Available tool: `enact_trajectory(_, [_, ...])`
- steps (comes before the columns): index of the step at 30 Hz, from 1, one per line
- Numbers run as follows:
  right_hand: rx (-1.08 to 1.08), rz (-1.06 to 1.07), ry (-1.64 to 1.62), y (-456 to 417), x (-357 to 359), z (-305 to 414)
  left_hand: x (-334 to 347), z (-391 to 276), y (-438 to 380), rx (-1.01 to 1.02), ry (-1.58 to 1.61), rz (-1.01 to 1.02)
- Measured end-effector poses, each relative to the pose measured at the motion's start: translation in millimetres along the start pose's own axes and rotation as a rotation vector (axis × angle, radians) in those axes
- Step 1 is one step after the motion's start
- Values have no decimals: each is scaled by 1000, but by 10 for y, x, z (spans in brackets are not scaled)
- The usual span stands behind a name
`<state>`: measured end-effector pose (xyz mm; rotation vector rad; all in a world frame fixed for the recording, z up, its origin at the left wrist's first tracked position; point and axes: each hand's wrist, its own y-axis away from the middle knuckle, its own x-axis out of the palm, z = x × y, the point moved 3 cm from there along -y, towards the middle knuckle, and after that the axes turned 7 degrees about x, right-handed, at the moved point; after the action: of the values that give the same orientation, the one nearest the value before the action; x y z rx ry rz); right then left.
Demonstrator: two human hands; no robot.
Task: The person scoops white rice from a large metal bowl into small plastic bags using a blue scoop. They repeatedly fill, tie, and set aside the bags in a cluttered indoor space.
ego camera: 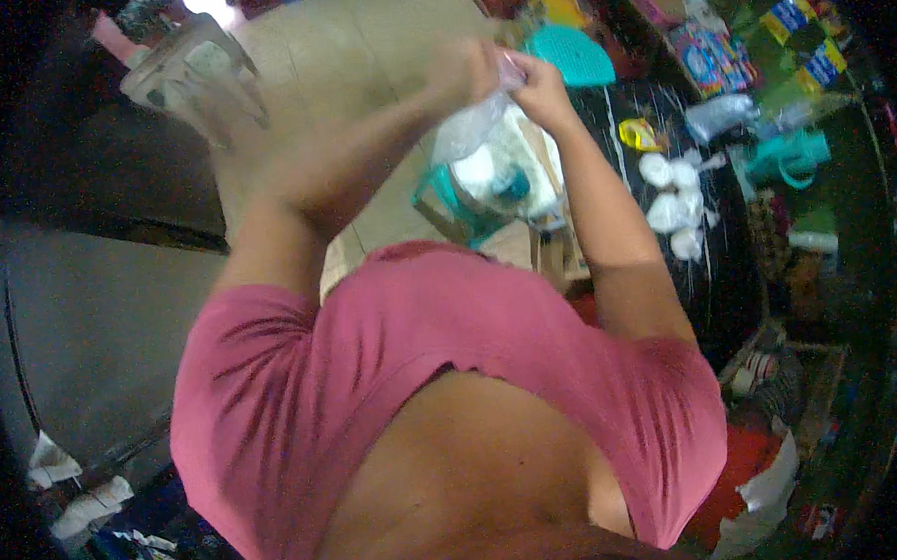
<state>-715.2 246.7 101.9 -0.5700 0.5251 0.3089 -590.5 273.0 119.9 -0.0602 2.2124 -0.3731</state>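
A thin, clear plastic bag [472,129] hangs below my two raised hands, its gathered top looking pinkish. My right hand [542,92] grips that gathered part. Against it from the other side is my left hand [473,72], blurred, so its finger grip is unclear. Beneath the bag stands a teal tub or basket [441,194] containing white material, perhaps a bag or powder, and a dark teal round object [510,186]. Knotted small white plastic bags [670,195] lie on a black surface to the right.
Right of my hands are a teal woven lid or basket [570,55], a yellow packet [639,134], a teal mug or jug [796,156] and blue-yellow packets [822,65]. A chair-like object [192,73] stands upper left on the tiled floor. A cardboard box [511,243] is near my waist.
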Motion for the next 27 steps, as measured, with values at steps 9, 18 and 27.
enact_trajectory(9, [238, -121, 196, 36, -338, -177, 39, 494, 72, 513, -188, 319])
enact_trajectory(18, [377, -188, -77, 100, -142, -364, -7, 494, 540, 616, -340, 239])
enact_trajectory(27, [441, -163, -516, 139, -347, -31, -200, 464, 411, 367, 104, 303])
